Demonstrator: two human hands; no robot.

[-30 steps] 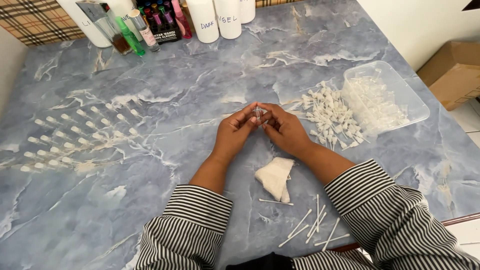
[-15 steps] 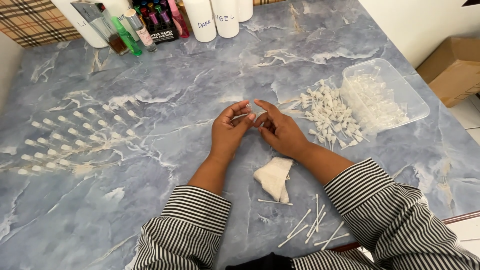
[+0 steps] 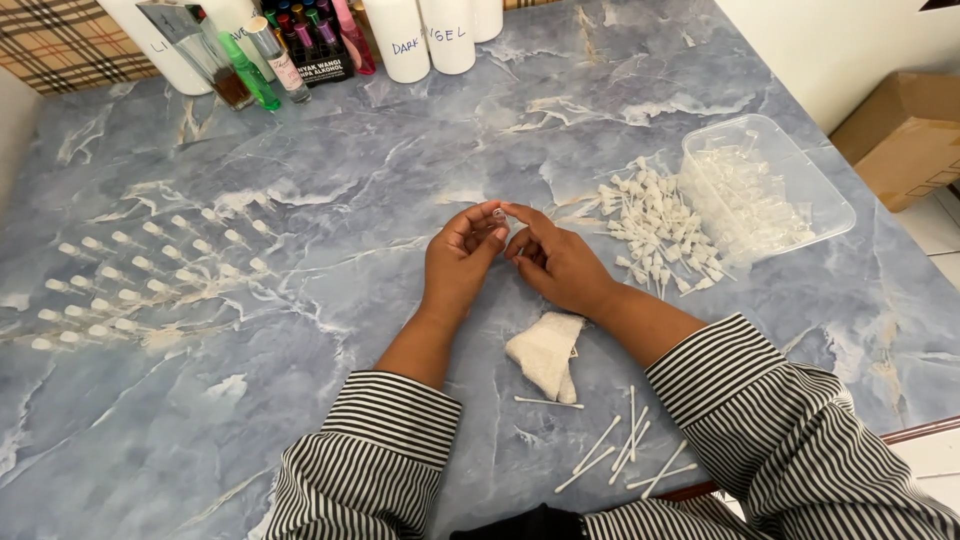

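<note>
Both hands meet over the middle of the blue marbled desk (image 3: 330, 420). The left hand (image 3: 455, 262) and the right hand (image 3: 560, 265) hold a tiny clear vial (image 3: 498, 212) between them, thumb and fingertips of each hand pinched together on it, just above the desk surface. The vial is too small to make out in detail. Both forearms wear black-and-white striped sleeves (image 3: 370, 460).

Just below the hands, near the right wrist, lies a folded white cloth (image 3: 545, 352), and a single swab rests against its lower edge. More cotton swabs (image 3: 625, 450) are scattered nearer the desk's front edge, beside the right sleeve.

To the right of the hands sits a heap of white caps (image 3: 650, 225), spread loosely on the desk and touching a clear plastic tray (image 3: 835, 205) that holds many small clear pieces. At the left, well apart from the hands, rows of small vials (image 3: 150, 275) lie in slanted lines.

Along the far edge stand white bottles (image 3: 420, 35) and several small coloured bottles (image 3: 290, 40), with a green one among them. A cardboard box (image 3: 900, 135) sits on the floor beyond the desk's right side, and a checked fabric (image 3: 60, 45) shows at the upper left corner.
</note>
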